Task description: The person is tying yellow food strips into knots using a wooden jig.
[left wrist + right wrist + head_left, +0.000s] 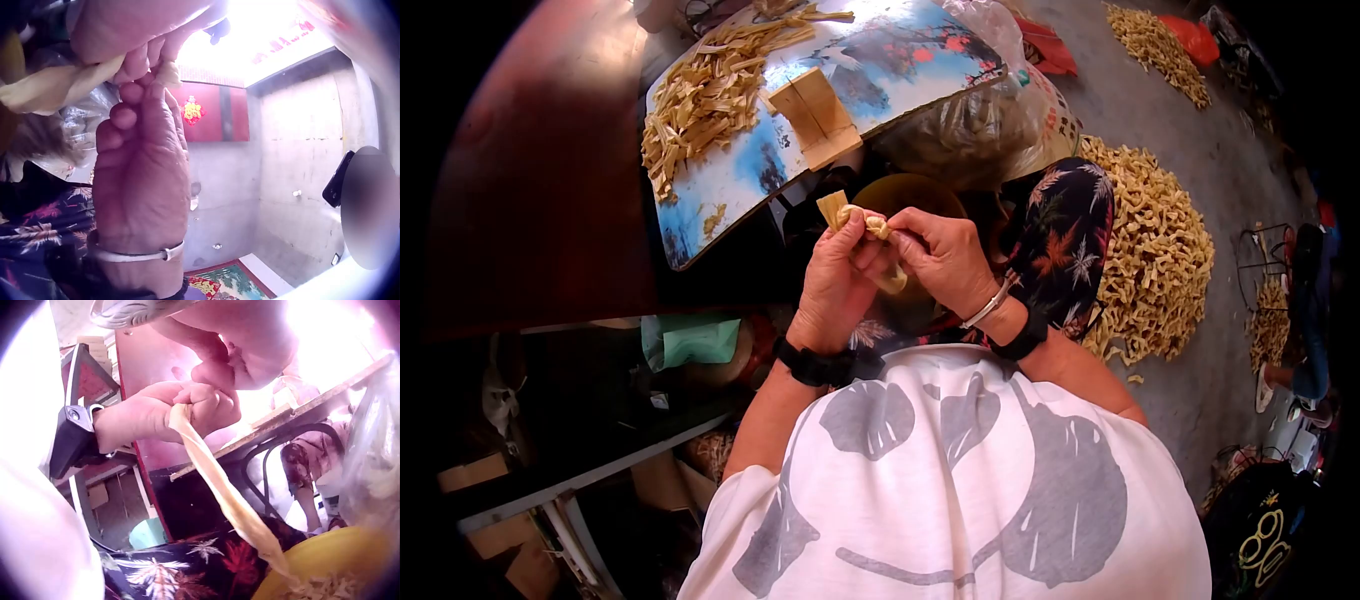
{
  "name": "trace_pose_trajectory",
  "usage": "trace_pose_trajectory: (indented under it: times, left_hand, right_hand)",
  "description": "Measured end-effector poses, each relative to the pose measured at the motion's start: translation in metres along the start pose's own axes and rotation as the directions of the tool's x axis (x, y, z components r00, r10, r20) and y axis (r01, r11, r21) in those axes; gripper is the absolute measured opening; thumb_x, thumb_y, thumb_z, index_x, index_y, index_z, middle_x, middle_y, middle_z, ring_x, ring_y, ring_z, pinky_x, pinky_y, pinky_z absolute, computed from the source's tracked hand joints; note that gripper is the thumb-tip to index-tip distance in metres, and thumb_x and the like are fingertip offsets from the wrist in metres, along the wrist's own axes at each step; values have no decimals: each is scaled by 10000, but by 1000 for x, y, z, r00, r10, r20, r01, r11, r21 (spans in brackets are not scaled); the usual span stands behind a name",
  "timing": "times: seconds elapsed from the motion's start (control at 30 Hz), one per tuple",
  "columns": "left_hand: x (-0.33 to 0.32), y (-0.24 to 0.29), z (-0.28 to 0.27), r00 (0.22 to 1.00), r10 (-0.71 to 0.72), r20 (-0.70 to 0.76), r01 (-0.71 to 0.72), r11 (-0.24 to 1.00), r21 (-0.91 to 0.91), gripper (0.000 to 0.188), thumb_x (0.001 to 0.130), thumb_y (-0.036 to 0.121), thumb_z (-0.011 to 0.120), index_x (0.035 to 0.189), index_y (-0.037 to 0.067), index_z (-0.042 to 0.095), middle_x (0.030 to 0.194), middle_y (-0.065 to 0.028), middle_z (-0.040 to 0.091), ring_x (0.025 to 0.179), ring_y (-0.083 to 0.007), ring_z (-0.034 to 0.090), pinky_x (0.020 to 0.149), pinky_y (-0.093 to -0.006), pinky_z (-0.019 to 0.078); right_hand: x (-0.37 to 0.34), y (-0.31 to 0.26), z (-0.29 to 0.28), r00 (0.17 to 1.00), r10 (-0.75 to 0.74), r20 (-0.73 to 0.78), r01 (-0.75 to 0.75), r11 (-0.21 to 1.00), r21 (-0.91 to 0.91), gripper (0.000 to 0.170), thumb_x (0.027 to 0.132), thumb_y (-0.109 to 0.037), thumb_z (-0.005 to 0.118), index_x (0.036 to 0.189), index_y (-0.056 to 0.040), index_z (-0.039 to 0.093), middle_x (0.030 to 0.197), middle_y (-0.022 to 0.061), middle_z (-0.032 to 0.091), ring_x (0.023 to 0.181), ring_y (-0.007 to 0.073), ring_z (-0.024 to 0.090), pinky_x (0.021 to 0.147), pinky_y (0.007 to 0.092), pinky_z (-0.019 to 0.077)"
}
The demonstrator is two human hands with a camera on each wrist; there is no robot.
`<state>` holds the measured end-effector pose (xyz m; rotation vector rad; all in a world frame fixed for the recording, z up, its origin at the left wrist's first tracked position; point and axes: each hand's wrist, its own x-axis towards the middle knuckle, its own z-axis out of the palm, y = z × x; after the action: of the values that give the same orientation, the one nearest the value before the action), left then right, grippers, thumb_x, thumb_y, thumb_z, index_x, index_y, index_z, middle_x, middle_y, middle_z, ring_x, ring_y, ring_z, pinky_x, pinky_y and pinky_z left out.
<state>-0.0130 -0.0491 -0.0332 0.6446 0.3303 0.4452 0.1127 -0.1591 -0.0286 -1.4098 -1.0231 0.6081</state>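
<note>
In the head view, the left hand (837, 282) pinches a folded, knotted yellowish strip (878, 228) near its flat, wide end. The right hand (948, 262) grips the knotted part from the other side with thumb and fingertips, close to the left fingertips. A loose length of the strip (231, 503) hangs below the left hand (172, 412) in the right wrist view, down over a yellow basin (340, 553). The left wrist view shows the right hand (140, 172) with curled fingers at the strip (65, 87).
A low patterned table (735, 190) ahead carries a pile of flat strips (700, 105) and a small wooden stand (815, 115). Clear plastic bags (990, 130) stand beside it. A large heap of knotted pieces (1155, 255) lies on the floor at the right.
</note>
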Motion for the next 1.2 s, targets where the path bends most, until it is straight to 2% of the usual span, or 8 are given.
trace_pose_trajectory:
  times: [0.07,0.13,0.43,0.53,0.63,0.77,0.87,1.2]
  left_hand:
    - [0,1,-4,998,-53,-23,53,999,1,202,982,236,584,971,38,624,810,8,588,589,-43,419,560,-203,364]
    - [-1,1,4,996,-70,-63,72,997,27,192,976,225,592,973,35,621,805,2,590,588,-47,438,565,-202,377]
    - [-10,2,29,992,-8,-128,37,972,230,197,939,142,640,1101,31,624,877,-49,650,582,-46,474,527,-178,354]
    - [-11,6,28,991,38,-126,4,950,313,203,945,144,633,1108,24,627,850,-46,639,558,-44,448,505,-184,336]
    - [-13,11,33,987,-2,-158,65,915,398,220,952,150,625,1109,-4,627,742,-7,579,525,-47,412,480,-194,312]
    - [-15,6,21,983,-102,-149,153,912,380,194,955,152,625,1071,-4,631,683,22,509,521,-44,389,470,-194,303]
    - [-17,3,14,984,-116,-132,157,920,358,162,956,152,626,1028,7,625,669,33,476,520,-43,371,468,-194,301]
    - [-19,-1,23,984,-124,-127,142,979,146,116,974,144,588,1030,43,603,728,4,536,537,-51,390,476,-195,312]
  right_hand:
    - [-2,0,-1,975,200,97,-216,953,212,98,919,-119,602,890,-33,639,702,69,639,561,121,598,500,261,464]
    - [0,5,-6,858,415,302,-513,705,490,127,934,-143,589,868,-52,650,677,18,624,536,71,557,486,218,440]
    - [-7,10,-2,885,411,218,-464,817,342,187,952,-211,597,857,-59,655,634,4,597,526,81,540,494,222,439]
    - [-5,8,-12,971,229,-71,-236,965,-113,130,930,-172,627,884,-52,649,696,55,624,578,156,586,558,269,472]
    - [2,13,-17,972,-84,-221,67,994,-83,57,896,-98,646,922,-47,649,793,90,641,660,203,612,615,303,483]
    - [5,7,-23,994,-14,-112,23,996,83,125,877,-59,655,1000,-40,669,902,84,655,779,179,641,685,283,506]
    - [3,9,-26,1000,5,12,-6,1000,10,136,946,-95,612,1048,-12,645,914,-11,648,797,61,575,725,215,482]
    - [-3,8,-23,942,308,130,-334,871,360,190,935,-163,648,1046,-9,648,835,5,663,705,68,601,644,222,498]
